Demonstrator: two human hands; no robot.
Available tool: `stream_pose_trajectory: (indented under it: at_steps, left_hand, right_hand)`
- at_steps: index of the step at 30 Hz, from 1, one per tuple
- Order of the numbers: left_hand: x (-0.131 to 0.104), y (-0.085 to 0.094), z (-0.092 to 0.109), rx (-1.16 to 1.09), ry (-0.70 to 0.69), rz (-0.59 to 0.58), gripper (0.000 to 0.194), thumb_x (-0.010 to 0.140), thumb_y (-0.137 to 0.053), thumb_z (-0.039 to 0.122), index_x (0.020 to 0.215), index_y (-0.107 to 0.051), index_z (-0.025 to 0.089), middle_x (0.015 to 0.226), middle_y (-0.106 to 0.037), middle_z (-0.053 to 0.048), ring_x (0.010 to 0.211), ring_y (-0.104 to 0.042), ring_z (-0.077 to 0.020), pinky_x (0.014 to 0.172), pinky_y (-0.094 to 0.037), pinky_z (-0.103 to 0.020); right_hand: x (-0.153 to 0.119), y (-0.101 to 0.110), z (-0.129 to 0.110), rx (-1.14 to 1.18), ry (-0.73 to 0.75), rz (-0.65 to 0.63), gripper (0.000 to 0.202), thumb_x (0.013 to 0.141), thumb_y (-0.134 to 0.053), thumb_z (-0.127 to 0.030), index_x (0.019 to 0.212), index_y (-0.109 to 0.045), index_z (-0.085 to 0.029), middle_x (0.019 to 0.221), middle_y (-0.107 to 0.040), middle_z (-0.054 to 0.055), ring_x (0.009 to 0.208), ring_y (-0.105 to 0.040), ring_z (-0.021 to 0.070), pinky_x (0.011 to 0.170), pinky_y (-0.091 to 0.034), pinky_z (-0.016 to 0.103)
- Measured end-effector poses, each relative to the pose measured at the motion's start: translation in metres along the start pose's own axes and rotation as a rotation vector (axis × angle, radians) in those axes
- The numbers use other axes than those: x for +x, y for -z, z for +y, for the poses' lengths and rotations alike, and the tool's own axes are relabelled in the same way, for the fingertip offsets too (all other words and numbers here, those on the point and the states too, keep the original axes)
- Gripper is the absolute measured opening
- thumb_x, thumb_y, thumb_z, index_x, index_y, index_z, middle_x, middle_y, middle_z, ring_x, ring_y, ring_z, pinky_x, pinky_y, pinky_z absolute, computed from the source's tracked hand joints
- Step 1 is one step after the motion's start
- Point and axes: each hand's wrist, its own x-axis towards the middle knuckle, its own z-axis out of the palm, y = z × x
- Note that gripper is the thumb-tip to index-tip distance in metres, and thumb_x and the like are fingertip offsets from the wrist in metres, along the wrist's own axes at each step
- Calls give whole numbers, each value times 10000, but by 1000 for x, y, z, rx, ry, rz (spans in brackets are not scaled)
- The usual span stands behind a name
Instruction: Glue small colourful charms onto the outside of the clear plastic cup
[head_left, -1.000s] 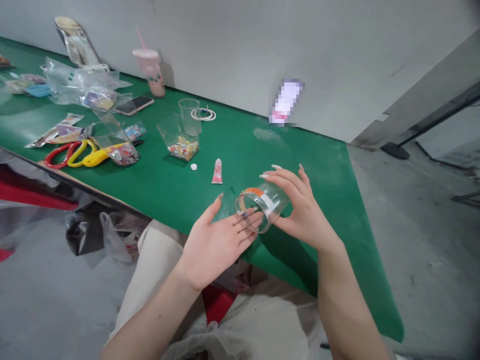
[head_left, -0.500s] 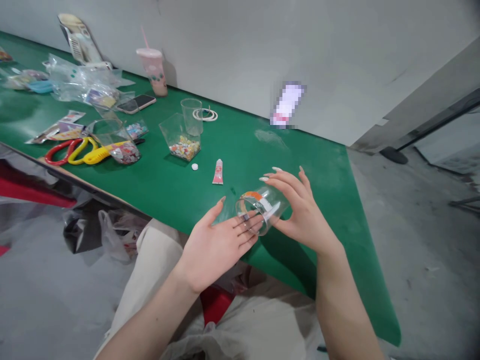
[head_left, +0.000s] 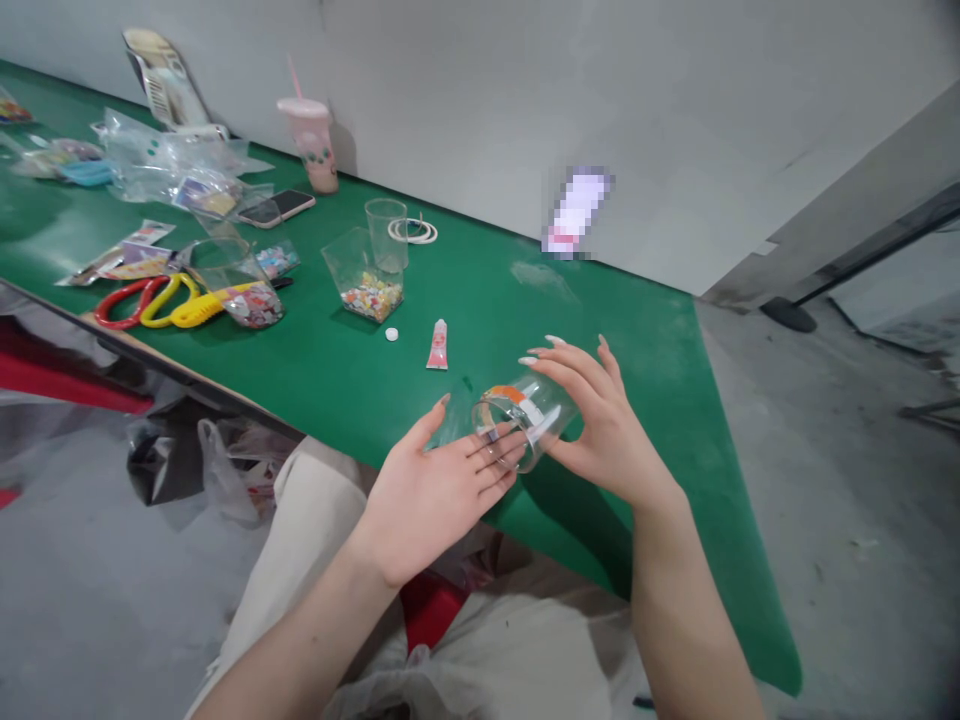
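Over the near corner of the green counter, between both hands: one clear plastic cup, lying on its side in the air, long axis running from lower left to upper right, open mouth turned toward the left hand, base tucked into the right hand. Gripped around base and wall by the right fingers, thumb beneath. Left palm flat and open, holding nothing, fingertips just at or inside the rim of the mouth. Right the nearer by contact; left only touching at the opening. Orange and white sticker on the cup wall, facing up.

Farther along the counter, well apart from the hands: one small pink tube and one white cap just beside it; one angular clear container of coloured bits; one upright empty clear cup behind it; white rings, number hard to tell; two scissors, red and yellow; one phone; one pink lidded drink with straw; crumpled clear bags, not countable.
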Motion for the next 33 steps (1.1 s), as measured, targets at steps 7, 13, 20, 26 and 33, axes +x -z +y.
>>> stream_pose_trajectory:
  at_steps: [7,13,20,26,33]
  left_hand:
    - [0,0,-2,-9,-5,3,722,883,-394,508,1405,-294,19,1392,-436,-201,1353,-326,-241,1120,-214,-340]
    - [1,-1,-1,-30,-2,4,700,886,-393,501,1396,-317,28,1402,-425,-193,1348,-335,-250,1115,-220,-351]
    - [1,-1,-1,-29,2,-4,714,884,-393,506,1398,-310,18,1398,-427,-200,1354,-324,-246,1119,-212,-340]
    - [1,0,-2,-14,1,-14,733,878,-390,523,1409,-292,28,1387,-444,-197,1347,-338,-242,1126,-199,-341]
    - [1,-1,-1,-19,-2,17,719,877,-404,520,1389,-328,19,1399,-426,-199,1361,-309,-249,1125,-206,-346]
  right_hand:
    - [0,0,0,-11,13,-2,593,711,-541,-164,1282,-420,-267,1325,-515,59,1311,-400,277,1142,-124,553]
    - [1,1,-2,-3,20,-12,581,717,-541,-166,1277,-420,-263,1323,-518,55,1326,-381,268,1149,-118,540]
    - [1,1,-2,0,17,-5,586,717,-529,-168,1282,-414,-276,1324,-518,49,1325,-383,279,1142,-126,556]
    - [0,1,-2,2,15,-6,589,715,-527,-159,1281,-416,-279,1321,-522,51,1321,-388,284,1137,-136,565]
    - [1,1,-2,5,20,-6,583,719,-543,-173,1280,-417,-269,1321,-520,55,1323,-385,279,1143,-125,554]
